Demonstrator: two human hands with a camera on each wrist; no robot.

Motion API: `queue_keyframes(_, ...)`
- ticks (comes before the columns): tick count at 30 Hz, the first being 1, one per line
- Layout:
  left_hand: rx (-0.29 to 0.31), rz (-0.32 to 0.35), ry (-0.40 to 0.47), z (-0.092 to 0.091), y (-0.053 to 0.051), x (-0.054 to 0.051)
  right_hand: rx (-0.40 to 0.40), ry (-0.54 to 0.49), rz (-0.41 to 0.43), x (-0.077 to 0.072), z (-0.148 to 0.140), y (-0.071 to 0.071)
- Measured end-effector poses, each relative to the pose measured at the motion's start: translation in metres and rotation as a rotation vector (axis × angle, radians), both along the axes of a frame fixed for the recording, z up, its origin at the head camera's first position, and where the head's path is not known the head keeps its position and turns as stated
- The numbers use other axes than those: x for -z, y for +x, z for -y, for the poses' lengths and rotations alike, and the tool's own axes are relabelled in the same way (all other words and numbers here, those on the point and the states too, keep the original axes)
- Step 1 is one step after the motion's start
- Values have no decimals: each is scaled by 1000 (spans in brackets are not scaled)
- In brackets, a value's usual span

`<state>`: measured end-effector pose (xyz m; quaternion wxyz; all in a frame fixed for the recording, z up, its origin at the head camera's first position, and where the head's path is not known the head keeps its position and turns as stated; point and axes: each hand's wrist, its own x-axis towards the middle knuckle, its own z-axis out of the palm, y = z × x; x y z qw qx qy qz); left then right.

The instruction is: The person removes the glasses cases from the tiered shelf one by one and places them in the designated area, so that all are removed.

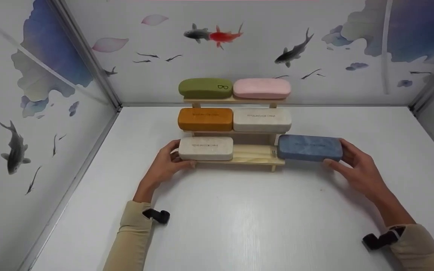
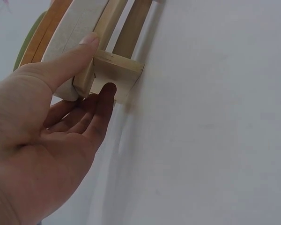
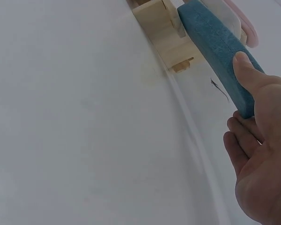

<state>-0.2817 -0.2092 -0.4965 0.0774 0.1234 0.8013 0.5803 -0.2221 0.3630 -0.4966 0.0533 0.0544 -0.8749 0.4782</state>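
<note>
A three-step wooden display rack (image 1: 252,153) bears several glasses cases. My left hand (image 1: 166,162) grips the left end of its lowest step, next to a cream glasses case (image 1: 206,148). In the left wrist view the thumb (image 2: 77,58) lies along the front edge and the fingers reach round the end of the board. My right hand (image 1: 362,169) holds a blue glasses case (image 1: 309,148) by its right end, thumb in front. The blue case's left end is at the right end of the lowest step, apart from the cream case.
The middle step bears an orange case (image 1: 205,119) and a white case (image 1: 262,119). A green case (image 1: 205,88) and a pink case (image 1: 262,88) sit on the top step. Behind the white table (image 1: 262,226) stands a wall painted with fish (image 1: 224,36).
</note>
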Motion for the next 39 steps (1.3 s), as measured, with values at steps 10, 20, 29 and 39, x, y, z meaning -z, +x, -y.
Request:
queue_keyframes(10,-5,-21,8,-1,-1,2,28,-24,12,3,-9,-8)
queue_keyframes(20,-4,-37,3,0,0,1,51,11,50,2,-14,-21)
queue_keyframes(29,3,-31,10,0,0,1,49,37,76,6,-13,-39)
queue_keyframes(39,-1,-28,-5,0,0,1,19,47,47,10,-8,-52)
